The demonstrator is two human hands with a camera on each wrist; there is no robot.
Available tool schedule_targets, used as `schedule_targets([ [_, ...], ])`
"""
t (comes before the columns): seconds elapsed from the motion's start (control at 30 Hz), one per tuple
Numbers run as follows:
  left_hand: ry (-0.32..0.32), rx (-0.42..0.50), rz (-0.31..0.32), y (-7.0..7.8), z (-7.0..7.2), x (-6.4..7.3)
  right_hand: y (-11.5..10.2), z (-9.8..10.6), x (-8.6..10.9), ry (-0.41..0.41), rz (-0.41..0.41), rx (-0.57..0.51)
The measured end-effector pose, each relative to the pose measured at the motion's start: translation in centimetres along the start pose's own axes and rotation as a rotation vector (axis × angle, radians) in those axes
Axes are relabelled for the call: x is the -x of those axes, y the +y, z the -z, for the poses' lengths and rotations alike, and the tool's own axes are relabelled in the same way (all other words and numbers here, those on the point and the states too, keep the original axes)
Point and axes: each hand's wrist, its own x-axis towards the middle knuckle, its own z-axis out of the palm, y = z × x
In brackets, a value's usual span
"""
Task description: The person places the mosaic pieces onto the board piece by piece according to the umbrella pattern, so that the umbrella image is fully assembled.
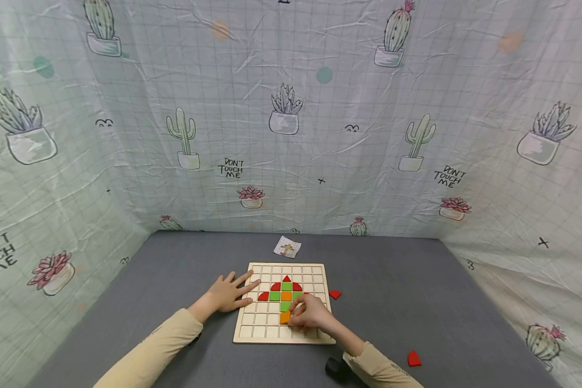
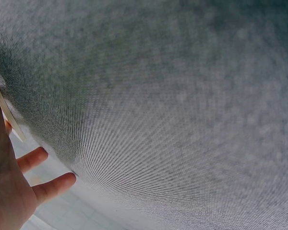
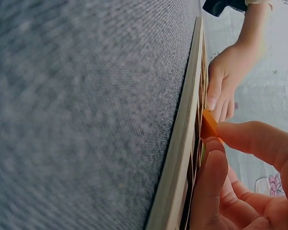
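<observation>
A wooden grid board point(image 1: 252, 331) lies on the grey table, with red, green and orange pieces set in its squares. My right hand point(image 1: 310, 312) pinches an orange square tile point(image 1: 284, 317) between thumb and finger, low over the board just below a green tile point(image 1: 285, 306). In the right wrist view the orange tile point(image 3: 210, 124) stands tilted at the board's surface. My left hand point(image 1: 228, 292) rests with spread fingers on the board's left edge. An orange tile point(image 1: 286, 296) sits amid the green ones, and a red triangle point(image 1: 286, 279) tops the pattern.
Behind the board lies a small picture card point(image 1: 288, 247). One red piece point(image 1: 335, 294) is just right of the board, and another red piece point(image 1: 414, 359) lies nearer on the right. A patterned cloth point(image 1: 291, 161) hangs at the back and sides.
</observation>
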Motion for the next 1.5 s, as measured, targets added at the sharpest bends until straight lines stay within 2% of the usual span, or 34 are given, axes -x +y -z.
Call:
schedule_targets([
  [0.53, 0.018, -0.002, -0.013, -0.1, -0.1, 0.0, 0.3, 0.0, -0.2, 0.005, 0.012, 0.013],
  [0.73, 0.024, 0.005, -0.021, -0.1, -0.2, 0.1, 0.1, 0.3, 0.3, -0.009, 0.047, -0.001],
  [0.83, 0.024, 0.005, -0.022, -0.1, -0.2, 0.0, -0.8, 0.7, 1.1, -0.031, 0.084, -0.008],
  [0.97, 0.026, 0.012, -0.025, -0.1, -0.2, 0.1, -0.2, 1.3, 1.0, -0.066, 0.123, -0.024],
  [1.17, 0.032, 0.017, -0.027, -0.1, -0.3, 0.0, 1.4, 2.4, 0.8, -0.089, 0.115, -0.029],
  [1.37, 0.041, 0.019, -0.033, -0.1, -0.2, 0.2, 2.0, 4.3, 1.7, -0.105, 0.111, -0.002],
  [1.5, 0.042, 0.027, -0.043, -0.1, 0.0, 0.4, 2.3, 5.9, 2.5, -0.086, 0.111, 0.027],
])
